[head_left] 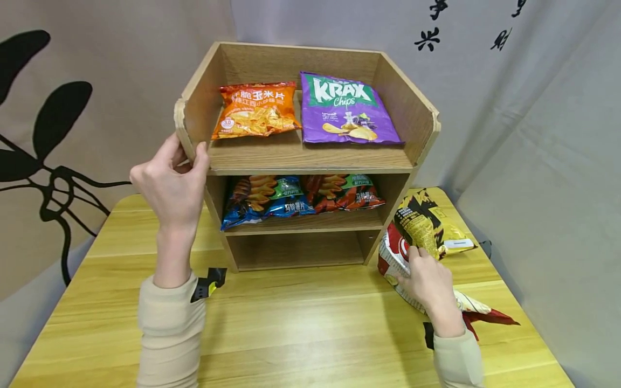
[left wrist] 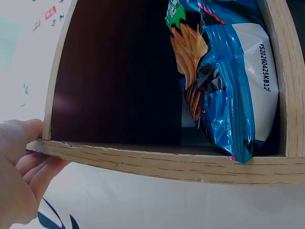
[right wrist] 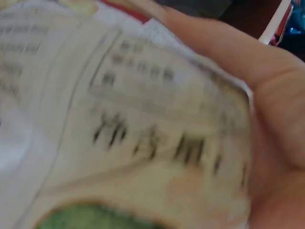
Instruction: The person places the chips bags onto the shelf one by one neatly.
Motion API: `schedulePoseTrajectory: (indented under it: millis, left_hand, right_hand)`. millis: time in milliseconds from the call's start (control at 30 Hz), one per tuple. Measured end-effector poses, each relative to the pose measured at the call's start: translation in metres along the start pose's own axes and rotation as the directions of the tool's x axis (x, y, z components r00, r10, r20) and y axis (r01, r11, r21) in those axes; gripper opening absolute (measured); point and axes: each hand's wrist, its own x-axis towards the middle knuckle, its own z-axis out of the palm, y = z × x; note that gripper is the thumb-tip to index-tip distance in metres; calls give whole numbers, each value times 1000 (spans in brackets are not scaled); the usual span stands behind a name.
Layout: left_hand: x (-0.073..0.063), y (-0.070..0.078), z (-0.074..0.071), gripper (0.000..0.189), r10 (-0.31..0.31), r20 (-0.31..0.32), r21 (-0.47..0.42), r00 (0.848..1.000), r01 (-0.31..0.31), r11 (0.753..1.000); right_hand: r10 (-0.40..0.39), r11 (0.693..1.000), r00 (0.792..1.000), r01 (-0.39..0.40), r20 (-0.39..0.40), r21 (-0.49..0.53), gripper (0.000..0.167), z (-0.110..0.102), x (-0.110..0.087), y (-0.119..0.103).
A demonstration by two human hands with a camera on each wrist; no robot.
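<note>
My left hand [head_left: 172,180] grips the front left corner of a small wooden shelf unit [head_left: 310,160], thumb inside and fingers outside the side panel. In the left wrist view, that hand [left wrist: 24,167] pinches the panel's edge. To the right of the unit, my right hand [head_left: 429,280] holds a red and white chip bag [head_left: 392,261] by its middle. Printed text on this bag [right wrist: 143,114] fills the right wrist view, blurred, with the thumb along its edge. A yellow and black snack bag [head_left: 439,223] lies just beyond the right hand.
On the top shelf lie an orange corn chip bag [head_left: 257,110] and a purple chip bag [head_left: 346,110]. The middle shelf holds a blue chip bag [head_left: 271,199] and a red-brown one [head_left: 342,194]. Beneath everything is a wooden table [head_left: 301,323]; a curtain [head_left: 548,134] hangs behind and right.
</note>
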Motion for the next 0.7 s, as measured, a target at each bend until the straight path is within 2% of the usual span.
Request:
schedulePoseTrajectory:
  millis: [33,100,200,233,333,467,533,633,700]
  left_hand:
    - [0,0,0,21,3,-2,4,1000,-3,1000]
    - [0,0,0,21,6,-6,9,1000,-6,1000]
    - [0,1,0,21,4,-6,7,1000,-4,1000]
    - [0,1,0,21,3,-3,4,1000,-3,1000]
    - [0,1,1,21,5,3,3,1000,-5,1000]
    - [0,1,1,21,11,-5,10,1000,-11,1000]
    - [0,1,1,20,10,-11,13,1000,-10,1000]
    - [0,0,1,20,6,-9,14,1000,-6,1000]
    - [0,0,1,20,7,-7,16,1000,-7,1000]
  right_hand:
    - [29,1000,998,-28,55,-14,42,-3,-2,2]
    - [57,998,992,-53,110,-43,35,-5,-3,7]
    - [50,996,994,-43,99,-74,15,-4,-3,12]
    - [42,996,996,-36,74,-82,14,-4,-3,14]
    - [36,996,999,-35,9,-83,25,-3,-3,17]
    - [23,997,995,-31,-101,-77,23,-2,-4,18]
    - [13,996,982,-30,-188,-88,16,2,-3,17]
    - [-4,992,949,-37,-315,-125,14,13,-1,17]
    - [-21,985,934,-42,-358,-166,15,23,1,17]
